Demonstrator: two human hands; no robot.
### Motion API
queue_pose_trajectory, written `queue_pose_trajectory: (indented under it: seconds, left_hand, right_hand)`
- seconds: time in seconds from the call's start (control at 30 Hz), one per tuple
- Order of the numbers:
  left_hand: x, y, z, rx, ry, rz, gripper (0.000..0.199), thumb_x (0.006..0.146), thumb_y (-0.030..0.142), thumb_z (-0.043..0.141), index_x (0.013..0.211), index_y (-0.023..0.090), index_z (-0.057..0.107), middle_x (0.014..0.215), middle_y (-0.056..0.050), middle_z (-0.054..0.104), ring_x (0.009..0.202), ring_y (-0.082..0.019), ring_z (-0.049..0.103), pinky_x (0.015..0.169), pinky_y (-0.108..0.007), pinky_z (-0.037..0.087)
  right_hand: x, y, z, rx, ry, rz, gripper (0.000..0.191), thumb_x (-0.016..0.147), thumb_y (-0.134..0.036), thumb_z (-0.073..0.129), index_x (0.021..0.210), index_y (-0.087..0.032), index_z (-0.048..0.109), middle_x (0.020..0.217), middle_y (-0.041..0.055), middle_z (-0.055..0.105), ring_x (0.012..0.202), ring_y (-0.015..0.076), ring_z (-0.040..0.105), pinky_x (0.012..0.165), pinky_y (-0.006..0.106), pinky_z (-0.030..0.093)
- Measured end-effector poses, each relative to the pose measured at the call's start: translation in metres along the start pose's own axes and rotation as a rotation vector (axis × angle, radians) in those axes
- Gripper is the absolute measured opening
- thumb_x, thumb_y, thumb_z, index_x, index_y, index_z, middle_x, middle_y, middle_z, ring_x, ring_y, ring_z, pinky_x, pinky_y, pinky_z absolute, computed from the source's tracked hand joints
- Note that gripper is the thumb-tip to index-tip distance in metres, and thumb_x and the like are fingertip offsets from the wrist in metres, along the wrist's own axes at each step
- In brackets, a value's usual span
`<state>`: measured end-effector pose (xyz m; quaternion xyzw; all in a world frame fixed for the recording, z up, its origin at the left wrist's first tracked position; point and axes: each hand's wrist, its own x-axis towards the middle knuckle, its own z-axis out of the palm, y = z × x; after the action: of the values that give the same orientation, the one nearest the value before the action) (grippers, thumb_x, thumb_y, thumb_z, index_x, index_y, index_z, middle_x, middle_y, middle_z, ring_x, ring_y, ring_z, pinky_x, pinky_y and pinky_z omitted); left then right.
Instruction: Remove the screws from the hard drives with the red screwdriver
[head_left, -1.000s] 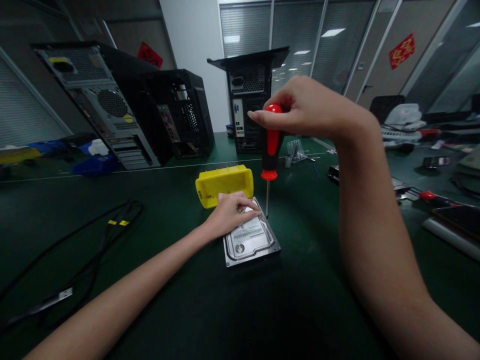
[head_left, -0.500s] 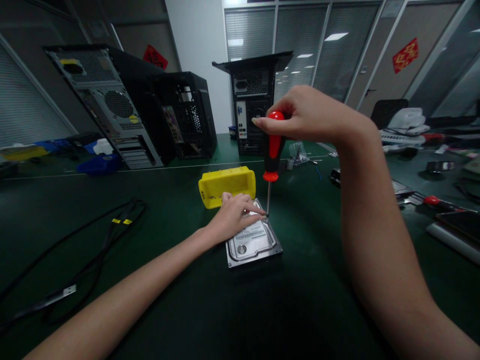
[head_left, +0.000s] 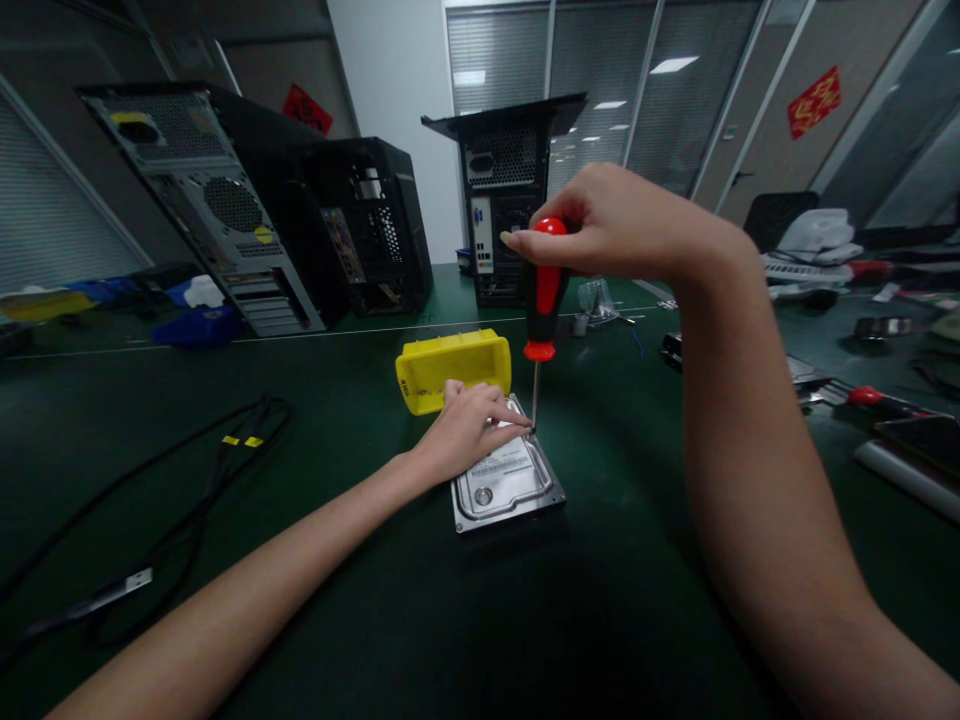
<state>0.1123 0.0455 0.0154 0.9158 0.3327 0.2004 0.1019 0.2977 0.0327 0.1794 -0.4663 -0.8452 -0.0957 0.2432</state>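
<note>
A silver hard drive (head_left: pixel 517 497) lies flat on the green table, label side up. My left hand (head_left: pixel 471 425) rests across its upper left part and hides much of the label. Its thumb and index finger come together in a pinch at the drive's right edge, beside the screwdriver's tip; whatever is between them is too small to make out. In my right hand (head_left: pixel 581 230) is a red and black screwdriver (head_left: pixel 541 315), gripped by the top of its handle. The screwdriver stands nearly upright, its tip down at the drive's right edge.
Just behind the drive, a yellow bin (head_left: pixel 454 362) lies with its opening towards me. Black cables (head_left: pixel 214 490) curl on the left. Computer cases (head_left: pixel 504 215) stand at the back. On the right are another red-handled tool (head_left: pixel 870 397) and a dark phone-like slab (head_left: pixel 919 445).
Both hands, the screwdriver and the hard drive keep nearly the same places. The whole view has shifted very slightly.
</note>
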Motion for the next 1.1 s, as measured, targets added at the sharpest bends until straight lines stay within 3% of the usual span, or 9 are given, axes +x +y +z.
queue_pose_trajectory:
  seconds: [0.4, 1.1]
  left_hand:
    - [-0.0007, 0.0027, -0.0002, 0.000, 0.011, 0.009, 0.020, 0.091, 0.035, 0.056, 0.100, 0.028, 0.073, 0.086, -0.001, 0.062, 0.085, -0.019, 0.053, 0.078, -0.034, 0.024]
    - [-0.0001, 0.0019, 0.0018, -0.016, 0.023, 0.012, 0.018, 0.090, 0.035, 0.058, 0.096, 0.027, 0.073, 0.085, -0.001, 0.063, 0.084, -0.019, 0.054, 0.077, -0.035, 0.025]
  right_hand:
    - [-0.0027, -0.0043, -0.0054, 0.001, -0.099, 0.044, 0.045, 0.087, -0.049, 0.047, 0.064, -0.012, 0.056, 0.049, -0.0036, 0.033, 0.047, 0.0043, 0.026, 0.045, 0.023, 0.020]
    - [-0.0004, -0.0071, -0.0036, -0.071, -0.099, 0.071, 0.049, 0.084, -0.055, 0.046, 0.066, -0.012, 0.061, 0.050, -0.0020, 0.040, 0.047, 0.0044, 0.030, 0.047, 0.023, 0.023]
